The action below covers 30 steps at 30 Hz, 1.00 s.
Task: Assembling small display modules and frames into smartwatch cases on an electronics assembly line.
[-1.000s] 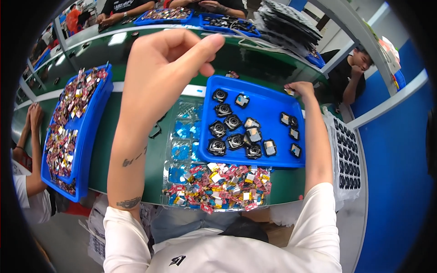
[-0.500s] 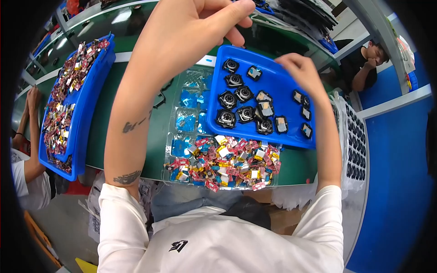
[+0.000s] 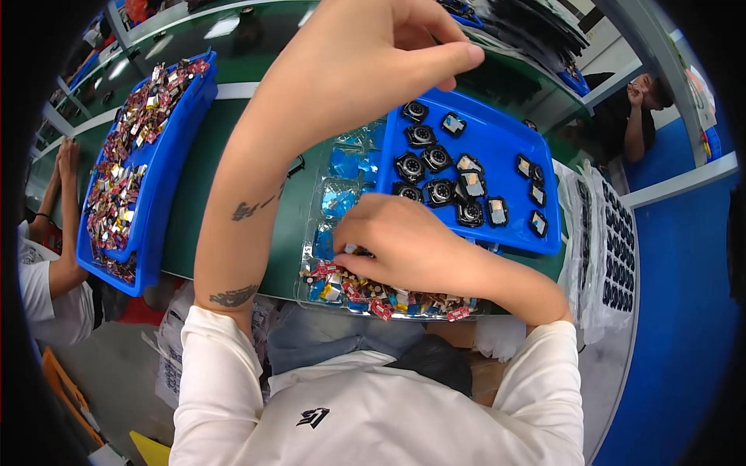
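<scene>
My left hand is raised at the top of the view, over the far side of the bench. Its fingers are loosely bent, apart from the outstretched thumb, and nothing shows between them. My right hand is down at the pile of small red circuit boards with silver and yellow battery packs. Its fingers curl toward the thumb; whatever they grip is hidden. The pile lies on a clear plastic tray with blue film in its pockets. Behind it a blue tray carries black watch cases, several with round backs up, others showing silver-and-orange inner parts.
Another blue bin, full of similar boards, stands on the green bench at left, beside another person's hands. Sheets of black parts stand at right. A seated person is beyond, near a grey metal frame.
My right hand has come from the blue tray's right side down and left onto the board pile. The left hand sits further right in the picture; the whole view has also shifted right.
</scene>
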Available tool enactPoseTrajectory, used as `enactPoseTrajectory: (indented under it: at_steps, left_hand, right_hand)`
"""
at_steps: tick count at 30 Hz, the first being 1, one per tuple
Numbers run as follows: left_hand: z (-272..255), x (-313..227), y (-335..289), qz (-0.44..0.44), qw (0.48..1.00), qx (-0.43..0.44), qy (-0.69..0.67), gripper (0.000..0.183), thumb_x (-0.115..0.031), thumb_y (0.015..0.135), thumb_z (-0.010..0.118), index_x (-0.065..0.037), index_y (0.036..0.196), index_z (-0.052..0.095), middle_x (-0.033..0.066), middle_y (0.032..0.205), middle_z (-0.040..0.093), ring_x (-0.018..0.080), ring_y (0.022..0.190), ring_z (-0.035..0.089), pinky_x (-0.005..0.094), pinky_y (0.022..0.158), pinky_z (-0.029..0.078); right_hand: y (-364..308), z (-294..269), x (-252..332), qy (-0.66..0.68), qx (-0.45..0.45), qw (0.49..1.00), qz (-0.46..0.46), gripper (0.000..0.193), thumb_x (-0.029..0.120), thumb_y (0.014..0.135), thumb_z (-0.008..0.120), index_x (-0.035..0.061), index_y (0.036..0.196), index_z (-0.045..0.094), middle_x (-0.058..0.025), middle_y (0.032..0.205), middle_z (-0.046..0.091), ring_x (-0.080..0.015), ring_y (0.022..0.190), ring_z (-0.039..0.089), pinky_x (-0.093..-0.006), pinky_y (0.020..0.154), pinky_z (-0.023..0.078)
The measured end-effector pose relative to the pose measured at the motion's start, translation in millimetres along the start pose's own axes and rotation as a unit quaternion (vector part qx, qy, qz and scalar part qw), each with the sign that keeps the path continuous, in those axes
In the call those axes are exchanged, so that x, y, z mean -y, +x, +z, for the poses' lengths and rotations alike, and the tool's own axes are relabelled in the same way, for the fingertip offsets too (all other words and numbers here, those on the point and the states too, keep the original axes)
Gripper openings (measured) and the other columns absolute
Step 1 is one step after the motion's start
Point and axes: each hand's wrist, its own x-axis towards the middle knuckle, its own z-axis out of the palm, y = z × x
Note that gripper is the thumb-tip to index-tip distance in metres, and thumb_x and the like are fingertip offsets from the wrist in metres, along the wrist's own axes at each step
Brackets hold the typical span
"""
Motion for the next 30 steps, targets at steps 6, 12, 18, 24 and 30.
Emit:
enactPoseTrajectory:
  at_steps: [6, 12, 18, 24, 30]
  left_hand:
    - [3, -12, -3, 0.046, 0.994, 0.005, 0.095, 0.022, -0.015, 0.085, 0.063, 0.006, 0.089, 0.067, 0.0059, 0.07, 0.065, 0.0073, 0.062, 0.057, 0.023, 0.056, 0.045]
    - [-7, 11, 7, 0.053, 0.989, 0.05, 0.13, 0.025, -0.024, 0.083, 0.068, 0.001, 0.08, 0.066, 0.0021, 0.068, 0.063, 0.0059, 0.067, 0.059, 0.0211, 0.061, 0.046]
    - [-17, -1, 0, 0.0, 0.974, 0.08, 0.21, 0.022, -0.012, 0.076, 0.072, 0.0, 0.069, 0.055, 0.0025, 0.065, 0.06, 0.0062, 0.067, 0.058, 0.0224, 0.062, 0.047]
    - [-6, 0, 4, -0.01, 0.977, 0.119, 0.178, 0.023, 0.001, 0.073, 0.066, -0.001, 0.068, 0.044, 0.0057, 0.069, 0.061, 0.0109, 0.068, 0.062, 0.0244, 0.065, 0.049]
    - [6, 6, 7, 0.072, 0.99, 0.063, 0.103, 0.008, 0.003, 0.075, 0.061, 0.004, 0.083, 0.061, 0.0075, 0.077, 0.064, 0.0127, 0.074, 0.062, 0.0252, 0.069, 0.05]
  right_hand:
    - [0, 11, -2, -0.077, -0.006, 0.995, -0.067, 0.012, 0.016, 0.073, 0.07, 0.0051, 0.078, 0.067, -0.0077, 0.081, 0.061, -0.0249, 0.085, 0.054, -0.0379, 0.074, 0.046]
    - [-6, -40, -9, 0.071, -0.132, 0.988, -0.046, 0.01, 0.006, 0.072, 0.068, 0.0025, 0.081, 0.068, -0.0088, 0.076, 0.065, -0.0244, 0.075, 0.06, -0.0349, 0.068, 0.047]
    - [-17, -91, -16, 0.021, -0.283, 0.959, -0.014, 0.009, 0.004, 0.073, 0.07, 0.0023, 0.082, 0.069, -0.0106, 0.074, 0.065, -0.0188, 0.069, 0.063, -0.0298, 0.063, 0.05]
    - [-27, -106, -21, 0.076, -0.347, 0.934, 0.024, 0.009, 0.005, 0.073, 0.071, 0.0037, 0.082, 0.071, -0.0072, 0.074, 0.067, -0.0123, 0.065, 0.06, -0.0233, 0.058, 0.045]
    - [-24, -106, -39, 0.274, -0.411, 0.869, -0.002, 0.009, 0.01, 0.076, 0.071, 0.0035, 0.081, 0.069, -0.0029, 0.077, 0.067, -0.0077, 0.062, 0.056, -0.0219, 0.056, 0.042]
